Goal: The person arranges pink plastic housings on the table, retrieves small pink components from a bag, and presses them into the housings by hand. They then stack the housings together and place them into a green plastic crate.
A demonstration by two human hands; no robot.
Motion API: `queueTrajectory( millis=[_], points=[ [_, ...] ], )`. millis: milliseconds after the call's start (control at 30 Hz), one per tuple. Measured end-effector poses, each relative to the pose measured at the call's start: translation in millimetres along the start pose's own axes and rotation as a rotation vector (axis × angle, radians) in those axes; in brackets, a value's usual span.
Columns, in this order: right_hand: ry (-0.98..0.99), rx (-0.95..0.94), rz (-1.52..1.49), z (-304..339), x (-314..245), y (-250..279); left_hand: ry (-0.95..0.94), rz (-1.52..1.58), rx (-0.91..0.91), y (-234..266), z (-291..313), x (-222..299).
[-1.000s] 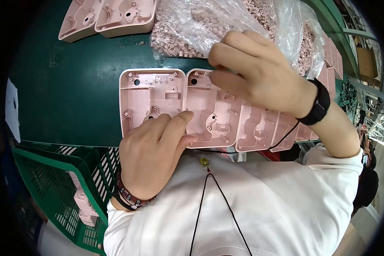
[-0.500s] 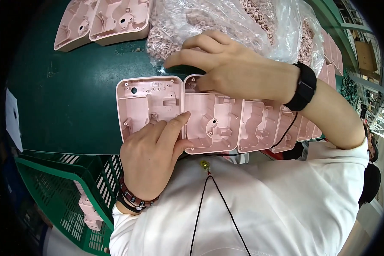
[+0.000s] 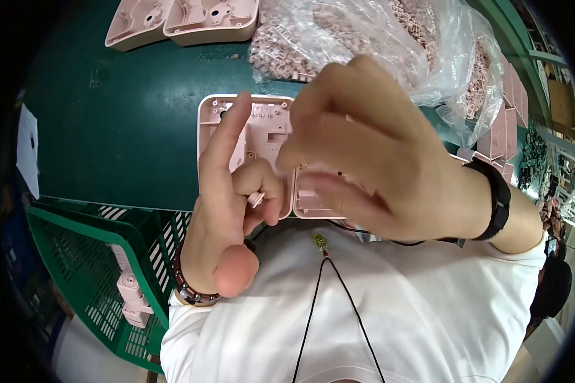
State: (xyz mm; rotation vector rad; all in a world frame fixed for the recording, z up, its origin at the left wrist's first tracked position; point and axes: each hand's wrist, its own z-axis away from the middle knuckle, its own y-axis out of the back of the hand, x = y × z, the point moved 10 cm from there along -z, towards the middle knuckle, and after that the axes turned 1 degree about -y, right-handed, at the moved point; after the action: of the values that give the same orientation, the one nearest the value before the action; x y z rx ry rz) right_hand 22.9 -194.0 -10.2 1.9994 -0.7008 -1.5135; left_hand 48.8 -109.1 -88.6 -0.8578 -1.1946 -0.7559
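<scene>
My left hand [image 3: 227, 198] is turned palm up over the near edge of a pink plastic housing [image 3: 271, 131]. Its index finger points away from me, and the other fingers curl in around a small pink plastic part [image 3: 255, 199]. The thumb stands apart from them. Smeared by motion, my right hand [image 3: 370, 150] hovers over the neighbouring pink housing [image 3: 308, 203] and hides most of it. Whether those fingers hold anything cannot be made out. Both housings lie with their hollow side up, showing posts and ribs.
Beyond my hands, clear plastic bags [image 3: 345, 38] of small pink parts lie on the green table [image 3: 134, 127]. Two more housings [image 3: 211, 29] sit at the far left; others [image 3: 501, 131] stand at right. Pink pieces [image 3: 131, 287] are inside a green crate [image 3: 86, 233] at lower left.
My left hand has left the housing and turned palm up, showing a small pink part in its curled fingers. My right hand has come nearer to me. The view has shifted slightly.
</scene>
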Motion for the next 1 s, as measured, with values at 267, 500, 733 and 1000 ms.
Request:
queueTrajectory(
  millis=[267, 500, 733, 1000],
  points=[
    [0.118, 0.081, 0.110, -4, -27, -19, -0.331, 0.316, 0.031, -12, -1, 16],
    [0.056, 0.062, -0.084, -1, -15, -16, -0.027, 0.021, 0.048, 2, 12, -3],
    [-0.198, -0.096, -0.353, -4, -3, -29, -0.278, -0.161, 0.000, -1, 9, 12],
    [0.146, 0.027, -0.163, -21, -21, -27, -0.167, -0.039, 0.072, 17, 13, 9]
  ],
)
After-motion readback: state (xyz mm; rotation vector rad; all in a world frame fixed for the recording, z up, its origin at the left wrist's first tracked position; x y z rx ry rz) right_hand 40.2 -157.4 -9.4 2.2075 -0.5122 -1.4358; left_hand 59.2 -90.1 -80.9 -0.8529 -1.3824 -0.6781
